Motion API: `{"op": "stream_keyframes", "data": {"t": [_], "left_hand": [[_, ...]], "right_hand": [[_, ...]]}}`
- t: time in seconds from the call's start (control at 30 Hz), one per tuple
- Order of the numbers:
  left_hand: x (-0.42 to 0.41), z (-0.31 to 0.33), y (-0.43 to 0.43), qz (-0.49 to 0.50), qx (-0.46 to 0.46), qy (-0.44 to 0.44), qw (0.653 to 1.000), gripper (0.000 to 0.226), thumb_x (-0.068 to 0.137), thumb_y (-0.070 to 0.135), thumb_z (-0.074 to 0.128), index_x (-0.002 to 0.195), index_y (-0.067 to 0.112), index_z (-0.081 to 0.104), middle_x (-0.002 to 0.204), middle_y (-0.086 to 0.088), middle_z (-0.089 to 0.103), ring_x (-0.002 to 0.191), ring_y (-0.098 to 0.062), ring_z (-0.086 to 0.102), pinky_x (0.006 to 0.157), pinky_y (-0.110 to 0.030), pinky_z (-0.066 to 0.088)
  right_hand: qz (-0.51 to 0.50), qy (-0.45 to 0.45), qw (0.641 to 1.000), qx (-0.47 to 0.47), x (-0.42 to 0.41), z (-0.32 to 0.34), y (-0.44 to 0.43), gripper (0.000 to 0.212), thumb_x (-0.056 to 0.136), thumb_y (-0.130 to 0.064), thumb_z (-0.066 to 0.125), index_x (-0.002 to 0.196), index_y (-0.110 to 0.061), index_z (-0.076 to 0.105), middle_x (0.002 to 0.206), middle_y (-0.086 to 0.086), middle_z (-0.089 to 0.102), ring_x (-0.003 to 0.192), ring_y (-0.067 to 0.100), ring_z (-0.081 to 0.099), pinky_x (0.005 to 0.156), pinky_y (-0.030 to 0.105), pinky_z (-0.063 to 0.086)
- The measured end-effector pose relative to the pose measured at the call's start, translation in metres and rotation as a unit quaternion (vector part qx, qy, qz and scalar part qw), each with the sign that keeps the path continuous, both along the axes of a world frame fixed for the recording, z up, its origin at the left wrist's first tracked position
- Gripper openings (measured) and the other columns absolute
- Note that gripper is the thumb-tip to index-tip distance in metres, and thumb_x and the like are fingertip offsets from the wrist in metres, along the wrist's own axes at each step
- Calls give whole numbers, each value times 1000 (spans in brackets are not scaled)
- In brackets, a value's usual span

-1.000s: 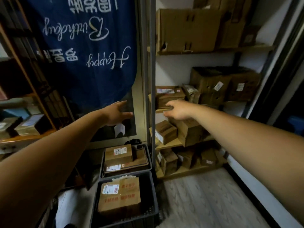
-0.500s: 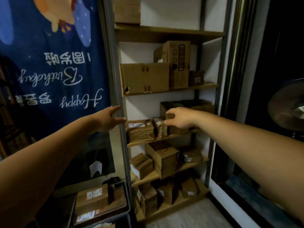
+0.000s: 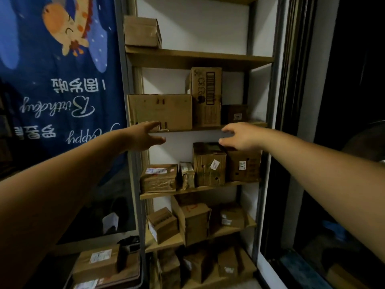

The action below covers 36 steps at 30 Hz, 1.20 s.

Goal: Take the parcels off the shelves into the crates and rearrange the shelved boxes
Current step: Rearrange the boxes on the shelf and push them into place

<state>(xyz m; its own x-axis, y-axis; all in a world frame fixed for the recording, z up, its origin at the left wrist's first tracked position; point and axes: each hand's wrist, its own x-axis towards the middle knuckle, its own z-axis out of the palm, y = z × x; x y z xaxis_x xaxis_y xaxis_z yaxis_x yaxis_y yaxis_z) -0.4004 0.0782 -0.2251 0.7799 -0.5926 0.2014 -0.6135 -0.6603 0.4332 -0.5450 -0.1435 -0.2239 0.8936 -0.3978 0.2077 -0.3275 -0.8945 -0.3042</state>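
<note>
On third shelf (image 3: 208, 127): three boxes; two hands empty, spread.

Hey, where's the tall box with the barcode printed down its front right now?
The tall barcode box stands upright on the second shelf from the top, between the wide flat box on its left and a small dark box.

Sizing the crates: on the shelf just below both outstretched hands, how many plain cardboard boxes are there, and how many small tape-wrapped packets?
Brown cardboard boxes: 3
Small tape-wrapped packet: 1
Total: 4
</note>
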Motion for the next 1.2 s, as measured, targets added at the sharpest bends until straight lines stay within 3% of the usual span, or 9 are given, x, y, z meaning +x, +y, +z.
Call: {"op": "stream_keyframes", "data": {"t": [0.2, 0.47, 0.7, 0.97, 1.2], "left_hand": [[19, 11, -2, 29, 18, -29, 999, 69, 91, 33, 56, 150, 29, 20, 150, -6, 32, 134, -28, 35, 112, -49, 28], [94, 28, -2, 80, 39, -77, 993, 76, 91, 38, 56, 151, 28, 10, 157, -6, 12, 140, -33, 22, 112, -50, 24], [191, 48, -26, 60, 9, -109, 992, 77, 90, 34, 58, 151, 29, 11, 157, -5, 10, 139, -33, 23, 111, -50, 26], [301, 71, -72, 93, 57, -219, 970, 85, 85, 49, 58, 150, 32, 7, 159, -5, 1, 145, -32, -2, 115, -59, 10], [346, 71, -100, 137, 72, -232, 960, 91, 83, 57, 56, 150, 35, -1, 159, -6, 3, 145, -34, -3, 113, -59, 7]], "right_hand": [[39, -23, 999, 3, 37, -1, -8, 62, 90, -48, 55, 145, -24, 35, 148, 3, 38, 131, 24, 41, 102, 35, 38], [51, -41, 998, -2, 117, 3, -14, 63, 91, -43, 56, 146, -25, 32, 151, 2, 34, 135, 24, 37, 100, 34, 37], [42, -82, 996, -9, 213, 26, -32, 63, 92, -41, 56, 147, -23, 31, 150, 4, 35, 132, 25, 40, 93, 29, 36], [30, -136, 989, -55, 318, 52, -56, 70, 92, -43, 54, 150, -25, 20, 157, 4, 19, 142, 28, 22, 113, 41, 27], [10, -124, 983, -135, 380, 66, -86, 74, 93, -50, 46, 152, -28, 7, 160, 4, 2, 146, 28, -4, 117, 50, 8]]}}
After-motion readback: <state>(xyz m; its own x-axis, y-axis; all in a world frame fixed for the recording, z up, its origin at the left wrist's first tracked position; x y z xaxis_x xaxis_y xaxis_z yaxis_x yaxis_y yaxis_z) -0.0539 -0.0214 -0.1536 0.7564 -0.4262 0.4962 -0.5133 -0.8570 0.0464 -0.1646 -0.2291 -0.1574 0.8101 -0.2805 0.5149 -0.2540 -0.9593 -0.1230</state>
